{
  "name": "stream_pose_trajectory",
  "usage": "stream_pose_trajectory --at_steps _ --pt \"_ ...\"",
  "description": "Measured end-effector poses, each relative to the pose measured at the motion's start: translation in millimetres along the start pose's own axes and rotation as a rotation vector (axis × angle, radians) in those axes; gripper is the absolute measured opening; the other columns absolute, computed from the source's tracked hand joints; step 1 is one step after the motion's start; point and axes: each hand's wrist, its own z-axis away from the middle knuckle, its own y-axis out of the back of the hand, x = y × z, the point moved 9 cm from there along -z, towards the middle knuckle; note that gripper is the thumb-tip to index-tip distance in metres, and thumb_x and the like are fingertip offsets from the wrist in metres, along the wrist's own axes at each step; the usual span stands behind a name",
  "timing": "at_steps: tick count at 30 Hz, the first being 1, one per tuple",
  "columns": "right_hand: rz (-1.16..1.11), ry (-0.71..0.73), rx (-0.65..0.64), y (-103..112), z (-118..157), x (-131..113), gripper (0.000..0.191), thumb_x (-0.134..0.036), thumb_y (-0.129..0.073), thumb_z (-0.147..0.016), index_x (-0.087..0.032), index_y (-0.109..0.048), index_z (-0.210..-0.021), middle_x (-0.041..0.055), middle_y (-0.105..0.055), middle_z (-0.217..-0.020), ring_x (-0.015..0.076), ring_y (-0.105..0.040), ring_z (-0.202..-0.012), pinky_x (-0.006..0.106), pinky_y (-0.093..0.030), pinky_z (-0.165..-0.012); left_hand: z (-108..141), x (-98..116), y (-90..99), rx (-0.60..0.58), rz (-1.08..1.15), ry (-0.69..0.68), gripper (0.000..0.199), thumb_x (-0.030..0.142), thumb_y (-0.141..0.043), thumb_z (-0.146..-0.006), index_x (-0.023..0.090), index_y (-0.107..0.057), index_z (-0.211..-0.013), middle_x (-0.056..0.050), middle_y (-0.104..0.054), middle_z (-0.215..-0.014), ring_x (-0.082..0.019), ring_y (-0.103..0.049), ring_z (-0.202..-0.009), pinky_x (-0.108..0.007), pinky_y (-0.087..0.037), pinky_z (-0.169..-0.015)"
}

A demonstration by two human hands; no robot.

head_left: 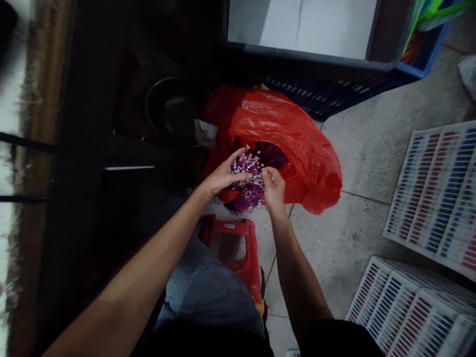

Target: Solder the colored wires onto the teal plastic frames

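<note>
My left hand (227, 173) is wrapped round a thick bundle of purple wires (243, 196), its thumb lying across the bundle. Many small shiny metal ends cluster at the top of the bundle, facing me. My right hand (274, 188) is beside it, thumb and forefinger pinched together at the bundle's right edge. A few small metal ends show at its fingers. Below and behind my hands, a red plastic bag (290, 129) lies with its mouth open, and more dark purple strands show inside it.
A dark round basin (178, 106) with a paper tag (206, 134) stands left of the bag. Above are a grey tray (316, 54) and a blue crate (316, 94). White slatted baskets (435, 198) stand at right. A red plastic stool (251, 248) is near my leg.
</note>
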Motion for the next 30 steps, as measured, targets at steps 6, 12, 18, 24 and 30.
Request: stream_pose_trajectory --at_steps 6,12,18,24,30 --pt "0.07 0.06 -0.037 -5 -2 -15 0.018 -0.036 -0.052 -0.084 -0.02 -0.06 -0.086 -0.0007 -0.059 -0.08 0.0146 -0.052 -0.074 0.027 -0.041 -0.073 -2 44 5.0 -0.236 -0.241 -0.125 0.1 0.034 -0.075 -0.067 0.031 -0.021 -0.151 -0.006 -0.027 -0.157 -0.031 -0.027 -0.142 -0.049 -0.024 -0.115" --pt "0.098 0.095 -0.111 -18 -1 -22 0.017 -0.035 -0.051 -0.084 -0.021 -0.059 -0.085 -0.001 -0.059 -0.079 0.0151 -0.053 -0.075 0.028 -0.042 -0.074 -17 69 -26.4 -0.353 -1.031 -0.214 0.049 0.025 -0.056 -0.081 0.031 -0.057 -0.13 -0.002 -0.052 -0.14 -0.028 -0.028 -0.141 -0.057 -0.003 -0.115" --pt "0.092 0.082 -0.08 -13 -2 -18 0.02 -0.037 -0.05 -0.084 -0.02 -0.059 -0.087 0.0001 -0.06 -0.081 0.0154 -0.054 -0.076 0.028 -0.043 -0.074 -27 46 -26.2 -0.369 -1.221 -0.119 0.02 0.027 -0.06 -0.075 0.027 -0.076 -0.086 -0.002 -0.07 -0.093 -0.025 -0.058 -0.102 -0.044 -0.031 -0.104" --pt "0.1 0.075 -0.073 -13 -5 -15 0.021 -0.039 -0.05 -0.084 -0.021 -0.06 -0.086 0.0005 -0.062 -0.081 0.0161 -0.055 -0.077 0.028 -0.043 -0.075 -23 52 -28.4 -0.222 -1.188 -0.238 0.01 0.023 -0.065 -0.071 0.023 -0.075 -0.071 -0.005 -0.062 -0.078 -0.028 -0.053 -0.093 -0.049 -0.031 -0.098" --pt "0.112 0.071 -0.036 -10 -4 -13 0.018 -0.038 -0.052 -0.083 -0.021 -0.06 -0.085 0.0006 -0.063 -0.085 0.0171 -0.056 -0.082 0.029 -0.042 -0.08 -4 63 -40.9 -0.142 -1.268 -0.395 0.019 0.022 -0.055 -0.081 0.019 -0.073 -0.076 -0.008 -0.059 -0.082 -0.028 -0.046 -0.097 -0.05 -0.027 -0.1"
